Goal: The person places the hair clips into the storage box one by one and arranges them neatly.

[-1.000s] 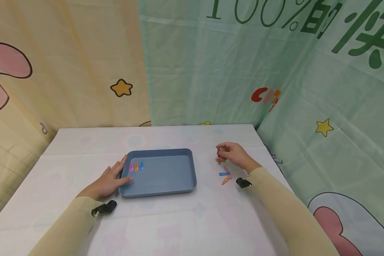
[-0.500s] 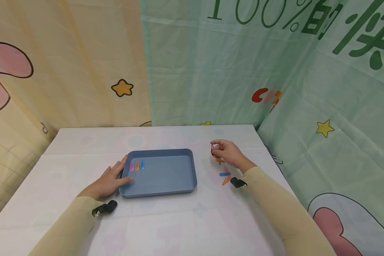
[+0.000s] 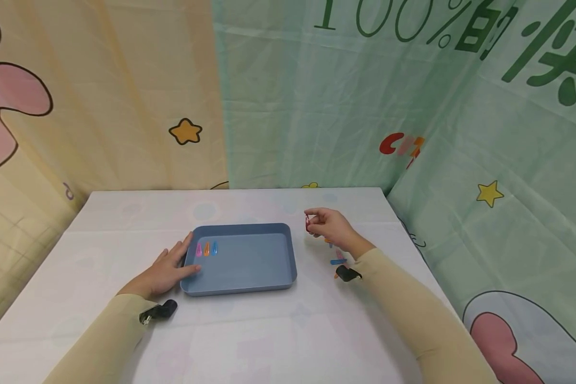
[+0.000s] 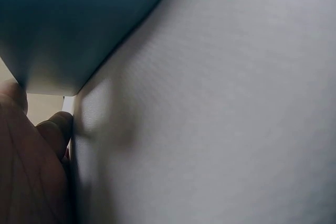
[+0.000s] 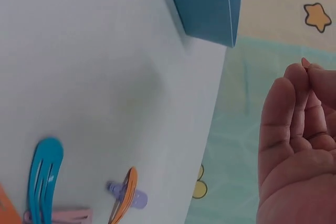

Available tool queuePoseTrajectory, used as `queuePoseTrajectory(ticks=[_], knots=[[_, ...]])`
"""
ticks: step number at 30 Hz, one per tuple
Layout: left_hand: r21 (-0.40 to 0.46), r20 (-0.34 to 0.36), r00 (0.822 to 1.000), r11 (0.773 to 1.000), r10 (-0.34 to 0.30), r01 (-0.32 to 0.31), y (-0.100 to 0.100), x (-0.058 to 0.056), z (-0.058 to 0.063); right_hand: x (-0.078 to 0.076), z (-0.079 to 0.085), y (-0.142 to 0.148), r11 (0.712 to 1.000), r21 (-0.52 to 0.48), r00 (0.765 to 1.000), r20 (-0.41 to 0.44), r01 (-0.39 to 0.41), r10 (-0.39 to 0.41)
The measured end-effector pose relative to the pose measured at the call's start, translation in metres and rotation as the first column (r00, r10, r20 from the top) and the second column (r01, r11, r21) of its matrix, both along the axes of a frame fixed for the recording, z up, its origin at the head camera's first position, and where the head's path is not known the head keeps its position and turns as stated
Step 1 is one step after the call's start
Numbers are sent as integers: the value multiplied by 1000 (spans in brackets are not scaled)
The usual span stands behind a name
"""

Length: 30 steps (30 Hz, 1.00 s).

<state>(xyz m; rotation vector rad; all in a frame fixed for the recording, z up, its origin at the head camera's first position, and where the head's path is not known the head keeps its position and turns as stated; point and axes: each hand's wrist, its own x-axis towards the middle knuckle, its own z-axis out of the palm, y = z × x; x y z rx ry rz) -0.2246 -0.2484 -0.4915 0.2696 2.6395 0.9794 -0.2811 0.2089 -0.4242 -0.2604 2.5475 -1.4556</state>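
My left hand (image 3: 165,272) rests with spread fingers on the left rim of a blue-grey tray (image 3: 252,266), thumb over its edge. Inside the tray, a pink hair clip (image 3: 199,249), an orange hair clip (image 3: 207,249) and a blue hair clip (image 3: 214,248) stand in a row at the left. Between thumb and fingertips, my right hand (image 3: 335,229) pinches a red hair clip (image 3: 308,223) above the table, right of the tray. Only a small tip of that clip (image 5: 305,63) shows in the right wrist view.
Several loose hair clips lie below my right forearm: a blue one (image 5: 46,177), a pink one (image 5: 76,215), an orange one (image 5: 125,196) across a purple one (image 5: 139,199), and another orange one (image 5: 6,209). Printed curtains hang behind the white table (image 3: 269,330).
My right hand has lifted the red hair clip away from the loose clips and carried it left toward the tray. The left hand keeps its place on the rim.
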Motion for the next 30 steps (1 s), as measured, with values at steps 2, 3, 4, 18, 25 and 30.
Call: queuePoseTrajectory(ticks=[2, 3, 4, 18, 25, 30], knots=[[-1, 2, 1000, 1000, 2, -2, 0, 0, 0, 1, 2, -6, 999, -39, 1000, 10, -9, 10], [0, 4, 1000, 1000, 3, -3, 0, 0, 0, 0, 2, -9, 998, -63, 1000, 15, -16, 17], [-1, 4, 1000, 1000, 3, -3, 0, 0, 0, 0, 2, -12, 996, -82, 1000, 17, -22, 23], [6, -3, 1000, 1000, -1, 1, 0, 0, 0, -1, 5, -48, 995, -77, 998, 2, -63, 64], [-1, -10, 1000, 1000, -5, 5, -1, -1, -1, 1, 8, -67, 991, -94, 996, -7, -94, 93], [6, -6, 1000, 1000, -4, 4, -1, -2, -2, 1, 9, -78, 987, -115, 994, -15, -111, 110]])
